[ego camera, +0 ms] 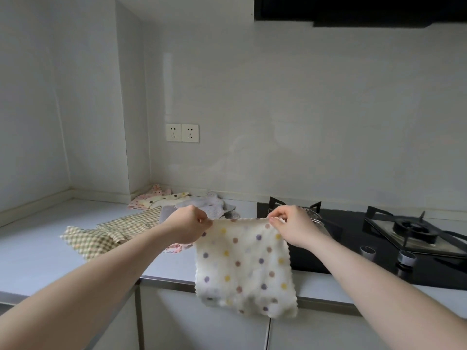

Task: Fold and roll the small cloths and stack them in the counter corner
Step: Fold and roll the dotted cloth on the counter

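Both hands, left (188,224) and right (290,227), pinch a fluffy, scallop-edged, polka-dotted square cloth (243,267) by its top corners.

Soft, dim daylight fills the scene, with no hard shadows. The wall (303,109) carries a faint sheen and vague reflections. The hood (353,8) is nearly black. Wide-angle bending curves the tabletop (38,248) edge and stretches the forearms. Detail is slightly soft.
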